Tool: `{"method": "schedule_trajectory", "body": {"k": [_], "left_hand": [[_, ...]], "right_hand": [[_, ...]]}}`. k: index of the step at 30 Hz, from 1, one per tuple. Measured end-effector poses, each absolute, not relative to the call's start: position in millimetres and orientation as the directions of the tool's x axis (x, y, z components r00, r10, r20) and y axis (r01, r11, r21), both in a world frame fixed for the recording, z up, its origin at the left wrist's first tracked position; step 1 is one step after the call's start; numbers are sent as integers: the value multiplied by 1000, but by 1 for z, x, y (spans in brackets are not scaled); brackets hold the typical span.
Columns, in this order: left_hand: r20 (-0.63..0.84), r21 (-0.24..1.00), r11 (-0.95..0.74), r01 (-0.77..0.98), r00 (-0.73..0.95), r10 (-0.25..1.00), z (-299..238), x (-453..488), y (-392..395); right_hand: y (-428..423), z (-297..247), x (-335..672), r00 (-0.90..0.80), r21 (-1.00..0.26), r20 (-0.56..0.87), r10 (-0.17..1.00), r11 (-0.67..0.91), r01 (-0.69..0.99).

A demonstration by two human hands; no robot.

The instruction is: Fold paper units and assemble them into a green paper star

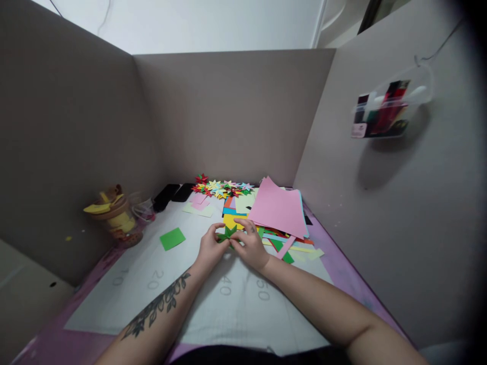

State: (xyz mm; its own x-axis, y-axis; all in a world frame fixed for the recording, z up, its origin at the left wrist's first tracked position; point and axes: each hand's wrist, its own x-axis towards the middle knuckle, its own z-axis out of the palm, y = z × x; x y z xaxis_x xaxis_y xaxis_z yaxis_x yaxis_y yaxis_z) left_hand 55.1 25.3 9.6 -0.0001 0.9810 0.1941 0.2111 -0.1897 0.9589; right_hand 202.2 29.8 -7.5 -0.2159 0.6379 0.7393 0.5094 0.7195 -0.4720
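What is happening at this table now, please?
A person holds a green paper star with the fingertips of both the left hand and the right hand, above a white numbered mat. Colourful stars are grouped near the back panel; a large pink sheet lies on other papers.

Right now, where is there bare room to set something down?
White mat looks bare between the green square and left forearm, and between that and the right forearm, this side of the green star. Crowded: the back, with paper stars, and back right, with pink sheets.
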Motion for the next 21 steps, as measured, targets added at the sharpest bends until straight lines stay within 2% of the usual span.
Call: {"method": "schedule_trajectory", "body": {"k": [3, 6, 16, 21], "left_hand": [[211, 953, -204, 225, -8, 977, 8, 55, 26], [222, 953, -215, 213, -10, 975, 5, 54, 27], [322, 911, -322, 259, 41, 946, 2, 52, 26], [368, 884, -373, 281, 70, 927, 4, 52, 25]], "right_hand": [[29, -8, 204, -258, -401, 770, 584, 757, 516], [29, -9, 204, -261, -386, 780, 569, 765, 515], [27, -4, 202, -208, -423, 771, 603, 727, 541], [29, -5, 201, -168, -512, 730, 662, 694, 505]]}}
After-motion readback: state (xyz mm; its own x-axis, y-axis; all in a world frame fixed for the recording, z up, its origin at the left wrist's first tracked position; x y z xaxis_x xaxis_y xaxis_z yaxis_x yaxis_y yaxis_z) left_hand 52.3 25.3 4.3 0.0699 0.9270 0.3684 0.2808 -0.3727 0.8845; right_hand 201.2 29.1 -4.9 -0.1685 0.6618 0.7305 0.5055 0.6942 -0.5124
